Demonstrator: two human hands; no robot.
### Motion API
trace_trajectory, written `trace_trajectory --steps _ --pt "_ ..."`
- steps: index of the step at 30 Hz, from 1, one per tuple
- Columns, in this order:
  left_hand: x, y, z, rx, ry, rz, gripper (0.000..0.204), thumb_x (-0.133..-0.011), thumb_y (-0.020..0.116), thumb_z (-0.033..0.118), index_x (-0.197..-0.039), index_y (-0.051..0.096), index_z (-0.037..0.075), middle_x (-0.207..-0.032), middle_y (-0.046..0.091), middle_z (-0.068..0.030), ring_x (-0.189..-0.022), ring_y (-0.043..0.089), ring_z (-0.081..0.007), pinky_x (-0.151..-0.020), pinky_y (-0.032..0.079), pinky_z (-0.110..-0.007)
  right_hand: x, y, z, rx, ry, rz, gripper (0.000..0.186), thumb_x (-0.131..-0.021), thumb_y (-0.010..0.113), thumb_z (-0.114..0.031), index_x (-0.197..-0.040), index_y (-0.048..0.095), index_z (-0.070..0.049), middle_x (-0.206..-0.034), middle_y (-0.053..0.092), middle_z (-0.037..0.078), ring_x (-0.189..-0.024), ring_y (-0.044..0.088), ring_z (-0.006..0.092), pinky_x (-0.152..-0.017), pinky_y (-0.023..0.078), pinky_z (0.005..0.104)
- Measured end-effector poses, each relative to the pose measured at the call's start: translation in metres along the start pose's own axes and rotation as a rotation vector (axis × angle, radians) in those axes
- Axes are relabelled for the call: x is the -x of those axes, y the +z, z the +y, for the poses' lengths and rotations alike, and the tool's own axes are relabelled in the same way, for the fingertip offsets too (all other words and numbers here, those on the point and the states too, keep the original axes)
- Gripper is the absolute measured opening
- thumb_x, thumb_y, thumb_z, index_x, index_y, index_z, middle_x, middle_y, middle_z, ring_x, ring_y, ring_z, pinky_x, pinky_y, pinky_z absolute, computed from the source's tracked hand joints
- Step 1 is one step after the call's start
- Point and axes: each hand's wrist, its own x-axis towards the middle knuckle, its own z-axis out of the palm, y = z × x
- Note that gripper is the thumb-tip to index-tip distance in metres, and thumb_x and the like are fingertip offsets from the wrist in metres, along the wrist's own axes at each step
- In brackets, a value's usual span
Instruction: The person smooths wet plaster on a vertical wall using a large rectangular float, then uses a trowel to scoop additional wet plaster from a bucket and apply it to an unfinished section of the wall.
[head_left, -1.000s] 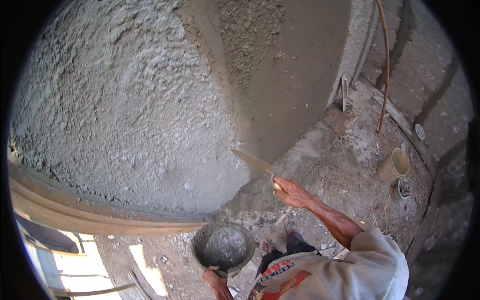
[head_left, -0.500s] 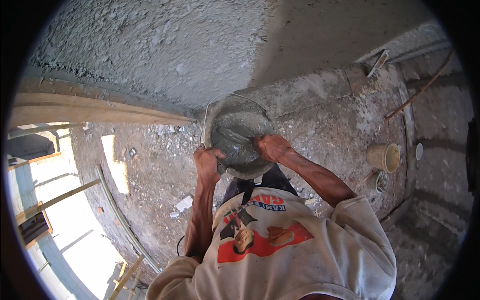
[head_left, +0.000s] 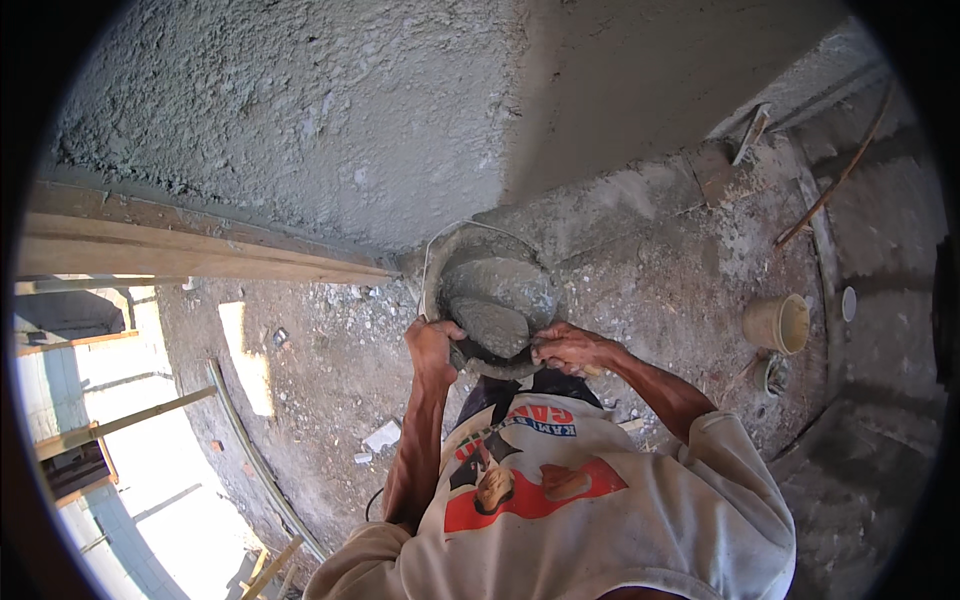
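A round mortar-caked bucket (head_left: 548, 275) sits in front of my legs, tilted toward me, its thin wire handle resting up against the far rim. Wet grey mortar (head_left: 515, 277) fills much of it. My left hand (head_left: 434, 350) is closed around the near left rim. At the near right rim, my right hand (head_left: 570, 347) is closed on what looks like a trowel, a bit of pale handle showing under the fingers. A rounded mound of mortar (head_left: 490, 327) lies inside, left of that hand, hiding any blade beneath it.
A rough, freshly mortared wall (head_left: 300, 120) rises ahead, smoother toward the right. At left a wooden board (head_left: 200, 245) runs along its lower edge. A beige bucket (head_left: 777, 325) and a small container (head_left: 771, 374) stand at right. Rubble (head_left: 383, 436) litters the floor.
My right hand has drawn back from inside the bucket to its near right rim, and a mound of mortar now shows beside it. The left hand keeps its hold on the rim.
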Motion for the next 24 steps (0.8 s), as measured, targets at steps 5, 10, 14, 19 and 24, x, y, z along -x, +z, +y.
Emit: trace_trajectory --steps 5,10,14,19,24 --pt "-0.017 -0.018 -0.029 0.226 -0.267 0.239 0.027 -0.062 0.064 -0.010 -0.090 0.065 -0.009 -0.094 0.068 -0.0177 -0.076 0.064 -0.0322 -0.071 0.054 -0.046 0.080 0.020 -0.046 -0.492 -0.349 0.088 0.015 -0.098 0.057 -0.019 -0.105 0.061 -0.006 -0.068 0.051 0.000 -0.046 0.045 0.0088 -0.038 0.036 0.0263" --pt "-0.047 -0.078 -0.053 -0.317 -0.639 0.414 0.028 -0.069 0.070 0.003 -0.093 0.062 -0.008 -0.086 0.061 -0.0166 -0.069 0.061 -0.0370 -0.062 0.051 -0.050 0.187 0.041 -0.148 -0.548 -1.193 0.147 0.032 -0.091 0.043 -0.006 -0.120 0.054 0.002 -0.077 0.051 0.006 -0.052 0.049 0.0129 -0.042 0.042 0.0315" --pt "-0.134 -0.205 -0.123 -0.146 -0.997 -0.135 0.021 -0.090 0.062 0.024 -0.087 0.062 0.003 -0.065 0.058 -0.0126 -0.049 0.049 -0.0279 -0.047 0.043 -0.043 0.274 0.070 -0.231 -0.444 -1.771 0.533 0.041 -0.099 0.052 -0.006 -0.138 0.045 0.003 -0.083 0.051 0.006 -0.056 0.051 0.0108 -0.044 0.049 0.0256" --pt "-0.058 -0.162 -0.139 -1.033 -0.002 0.209 0.025 -0.092 0.062 0.027 -0.084 0.061 0.004 -0.064 0.056 -0.0111 -0.049 0.049 -0.0270 -0.046 0.043 -0.042 0.325 0.046 -0.326 -0.272 -2.241 1.190 0.043 -0.105 0.057 -0.012 -0.142 0.039 0.001 -0.090 0.050 0.005 -0.064 0.054 0.0086 -0.046 0.050 0.0254" --pt "-0.050 -0.156 -0.154 -1.160 0.258 0.193 0.029 -0.094 0.062 0.030 -0.081 0.061 0.004 -0.063 0.054 -0.0097 -0.050 0.049 -0.0261 -0.045 0.042 -0.041 0.343 -0.027 -0.401 0.057 -2.053 2.634 0.039 -0.104 0.055 -0.009 -0.138 0.039 0.003 -0.106 0.057 0.017 -0.076 0.065 0.0278 -0.062 0.057 0.0419"
